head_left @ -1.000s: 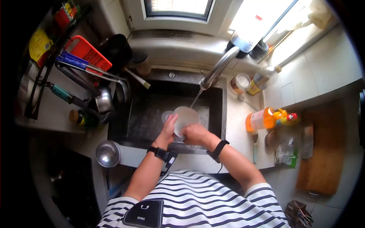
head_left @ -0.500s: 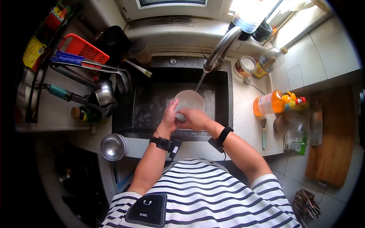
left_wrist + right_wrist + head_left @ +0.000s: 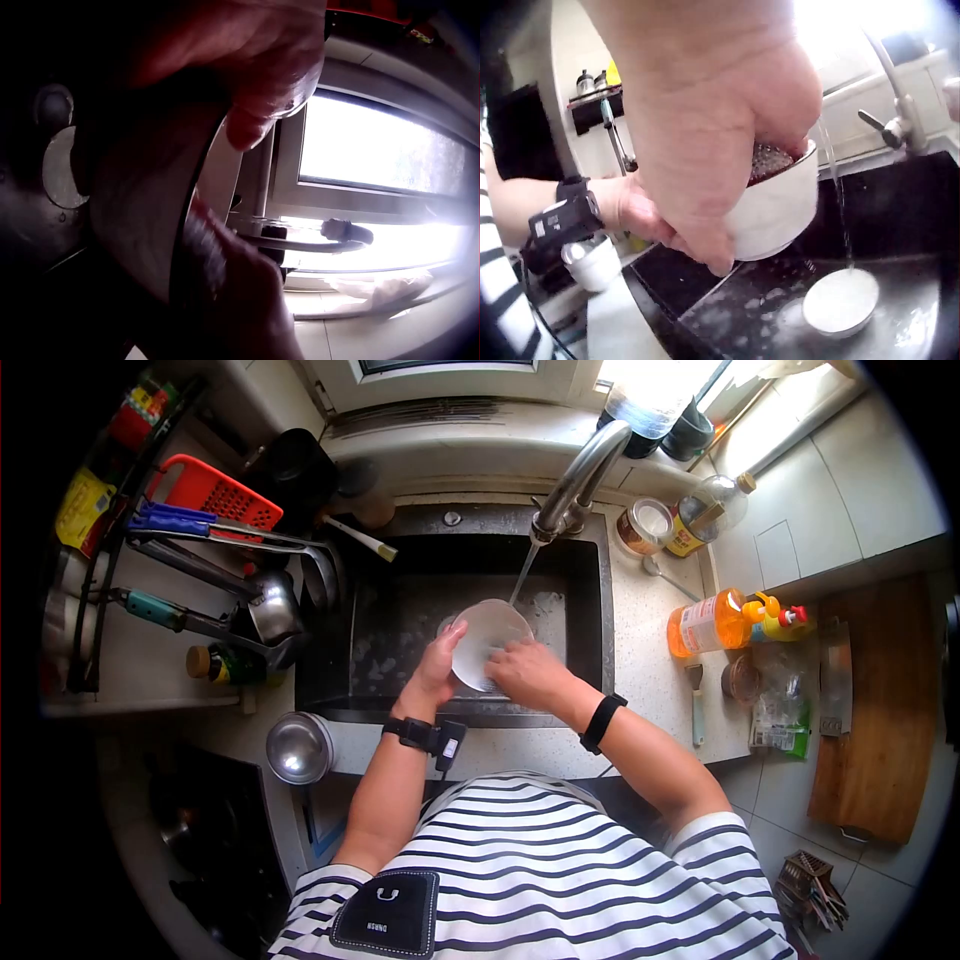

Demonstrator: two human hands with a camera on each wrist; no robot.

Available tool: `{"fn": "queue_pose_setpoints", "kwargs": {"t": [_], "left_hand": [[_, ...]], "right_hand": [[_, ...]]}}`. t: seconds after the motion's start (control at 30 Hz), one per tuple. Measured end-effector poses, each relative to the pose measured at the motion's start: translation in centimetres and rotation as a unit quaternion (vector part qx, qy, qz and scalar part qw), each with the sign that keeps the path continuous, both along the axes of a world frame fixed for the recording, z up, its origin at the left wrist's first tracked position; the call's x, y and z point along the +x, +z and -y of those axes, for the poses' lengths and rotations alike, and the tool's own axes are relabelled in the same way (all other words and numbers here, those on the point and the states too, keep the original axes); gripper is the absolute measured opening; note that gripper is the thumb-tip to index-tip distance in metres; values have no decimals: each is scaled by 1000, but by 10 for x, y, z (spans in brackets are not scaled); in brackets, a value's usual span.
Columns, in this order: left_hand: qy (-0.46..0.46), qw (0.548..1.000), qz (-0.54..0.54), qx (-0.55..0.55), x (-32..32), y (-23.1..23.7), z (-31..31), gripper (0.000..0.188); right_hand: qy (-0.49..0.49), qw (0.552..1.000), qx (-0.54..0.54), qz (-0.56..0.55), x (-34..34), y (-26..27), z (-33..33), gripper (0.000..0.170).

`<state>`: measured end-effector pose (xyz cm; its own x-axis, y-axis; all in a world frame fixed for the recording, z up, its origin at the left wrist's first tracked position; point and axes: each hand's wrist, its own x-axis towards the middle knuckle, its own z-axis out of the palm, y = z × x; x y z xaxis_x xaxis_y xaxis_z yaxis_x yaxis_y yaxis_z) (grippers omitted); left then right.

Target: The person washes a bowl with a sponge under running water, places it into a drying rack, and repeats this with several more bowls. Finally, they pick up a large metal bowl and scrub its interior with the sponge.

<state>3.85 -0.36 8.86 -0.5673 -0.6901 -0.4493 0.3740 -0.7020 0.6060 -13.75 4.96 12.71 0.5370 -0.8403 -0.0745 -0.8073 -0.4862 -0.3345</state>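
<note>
Over the sink (image 3: pixel 603 620), the left hand (image 3: pixel 435 668) grips a white bowl (image 3: pixel 490 622) by its left side, thumb at the rim. The right hand (image 3: pixel 535 675) reaches into the bowl with curled fingers. In the right wrist view, a grey textured scrubber (image 3: pixel 771 159) shows under the right hand (image 3: pixel 697 127), inside the held bowl (image 3: pixel 776 214). Another white bowl (image 3: pixel 841 301) lies in the sink below the running water (image 3: pixel 844 217). The left wrist view is dark, showing the bowl's outside (image 3: pixel 142 202) between the left hand (image 3: pixel 255 60) and the right hand (image 3: pixel 251 292).
A curved faucet (image 3: pixel 585 475) rises behind the sink. Right of it stand a jar (image 3: pixel 645 525), an orange soap bottle (image 3: pixel 708 623) and a brush (image 3: pixel 697 705). Utensils and a red basket (image 3: pixel 215 495) are at the left. A metal bowl (image 3: pixel 299 748) sits at the front left.
The right hand has moved right within the bowl, away from the left hand. The bowl has shifted slightly left and tilted, and the scrubber seen half a second ago is now mostly covered in the head view.
</note>
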Motion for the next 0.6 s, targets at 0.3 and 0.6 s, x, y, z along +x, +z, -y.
{"fn": "queue_pose_setpoints", "kwargs": {"t": [0.3, 0.6], "left_hand": [[82, 982, 129, 113, -18, -5, -6, 37], [112, 986, 103, 68, -25, -63, 2, 35]], "right_hand": [[-52, 994, 17, 91, 4, -5, 10, 24], [-130, 973, 60, 179, 1, -17, 16, 28]]}}
